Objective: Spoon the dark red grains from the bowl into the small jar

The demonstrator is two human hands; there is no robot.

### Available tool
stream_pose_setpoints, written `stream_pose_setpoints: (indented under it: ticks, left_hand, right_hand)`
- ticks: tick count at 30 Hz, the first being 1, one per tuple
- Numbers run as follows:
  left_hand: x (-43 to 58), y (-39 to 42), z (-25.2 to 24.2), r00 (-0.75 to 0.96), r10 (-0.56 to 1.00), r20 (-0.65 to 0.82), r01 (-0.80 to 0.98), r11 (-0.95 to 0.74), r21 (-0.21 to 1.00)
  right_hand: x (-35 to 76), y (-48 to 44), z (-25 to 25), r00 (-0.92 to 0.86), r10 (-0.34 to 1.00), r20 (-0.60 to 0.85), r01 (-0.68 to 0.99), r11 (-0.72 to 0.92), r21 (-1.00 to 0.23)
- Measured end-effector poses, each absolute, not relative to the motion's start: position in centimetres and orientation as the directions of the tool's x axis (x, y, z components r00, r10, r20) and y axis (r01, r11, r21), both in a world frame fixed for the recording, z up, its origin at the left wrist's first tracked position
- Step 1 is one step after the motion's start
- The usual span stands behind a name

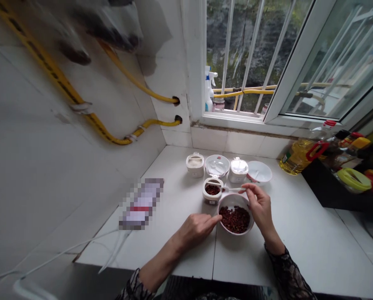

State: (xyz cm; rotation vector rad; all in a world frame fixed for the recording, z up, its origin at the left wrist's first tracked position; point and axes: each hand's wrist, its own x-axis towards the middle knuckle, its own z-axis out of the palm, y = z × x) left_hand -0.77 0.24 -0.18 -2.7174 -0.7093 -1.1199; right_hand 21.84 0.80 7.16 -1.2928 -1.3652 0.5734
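Observation:
A white bowl (235, 216) of dark red dried bits stands near the counter's front. My left hand (199, 227) is closed, with its fingertips at the bowl's left rim; whether it pinches the rim is too small to tell. Above the bowl's right side, my right hand (258, 203) pinches the handle of a small white spoon (235, 189). The spoon's other end reaches the right edge of a small open jar (212, 192), which holds similar red bits and stands just behind the bowl.
Two lidded jars (195, 165) (238, 170), a clear-covered bowl (217, 166) and a white bowl (259, 172) line the back. An oil bottle (294, 156) and a black condiment box (321, 183) stand right. A blurred device (142, 204) with cables lies left.

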Motion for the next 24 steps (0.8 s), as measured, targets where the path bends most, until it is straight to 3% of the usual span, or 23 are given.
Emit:
stream_pose_setpoints:
  ticks: [4, 6, 8, 13, 19, 24]
  left_hand:
    - [-0.7, 0.2, -0.2, 0.611, 0.372, 0.699, 0.466, -0.883, 0.063]
    - [-0.7, 0.2, -0.1, 0.606, 0.371, 0.704, 0.469, -0.881, 0.061]
    - [-0.7, 0.2, 0.1, 0.606, 0.367, 0.706, 0.468, -0.882, 0.057]
    - [-0.7, 0.2, 0.3, 0.608, 0.361, 0.707, 0.457, -0.887, 0.06]
    - [-0.8, 0.3, -0.1, 0.613, 0.374, 0.696, 0.463, -0.884, 0.068]
    - [-0.9, 0.3, -0.4, 0.619, 0.383, 0.686, 0.466, -0.882, 0.071]
  right_hand:
    - [20.2, 0.6, 7.7, 0.013, 0.762, 0.647, 0.596, 0.514, -0.617]
    - [19.9, 0.5, 7.7, -0.144, 0.699, 0.701, 0.642, 0.605, -0.471]
    - [20.2, 0.5, 7.6, -0.198, 0.664, 0.721, 0.661, 0.634, -0.402]
    - [22.6, 0.5, 7.6, -0.091, 0.654, 0.751, 0.735, 0.553, -0.392]
    - [23.0, 0.5, 6.7, -0.21, 0.755, 0.621, 0.804, 0.495, -0.33]
    - [21.7, 0.4, 6.0, -0.216, 0.795, 0.567, 0.766, 0.498, -0.406]
